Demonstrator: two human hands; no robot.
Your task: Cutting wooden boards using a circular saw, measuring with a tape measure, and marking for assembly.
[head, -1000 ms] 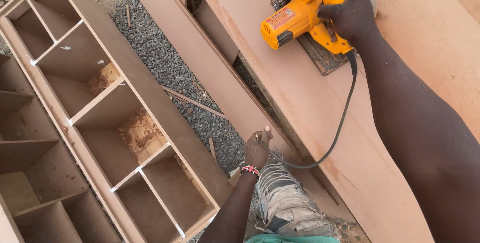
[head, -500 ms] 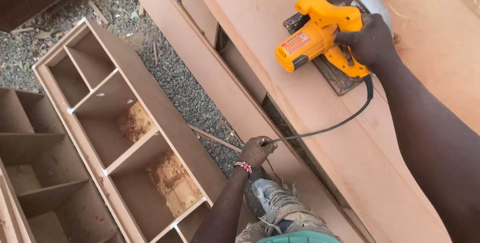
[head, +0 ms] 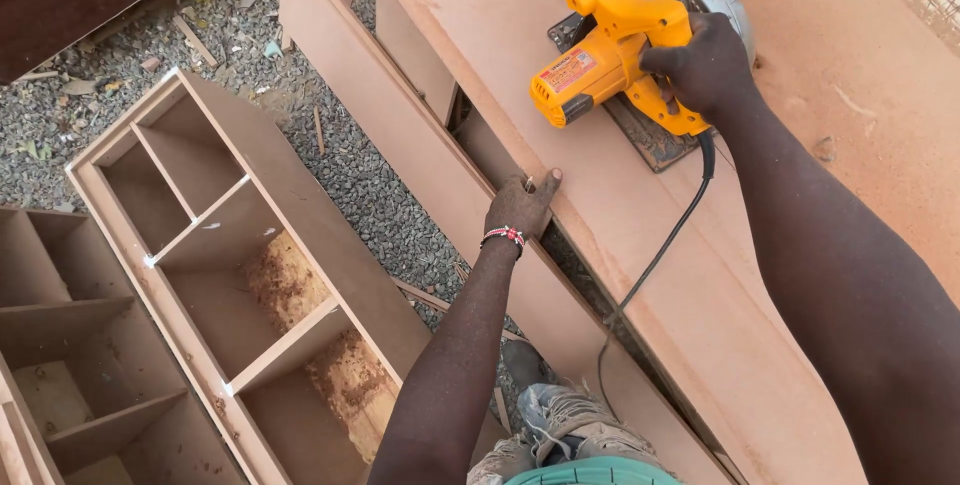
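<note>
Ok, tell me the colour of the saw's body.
Yellow, clearest in the head view: circular saw.

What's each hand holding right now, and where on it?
The right hand grips the yellow circular saw by its rear handle, on the wide board. The left hand holds nothing; its fingers rest on that board's near edge.
</note>
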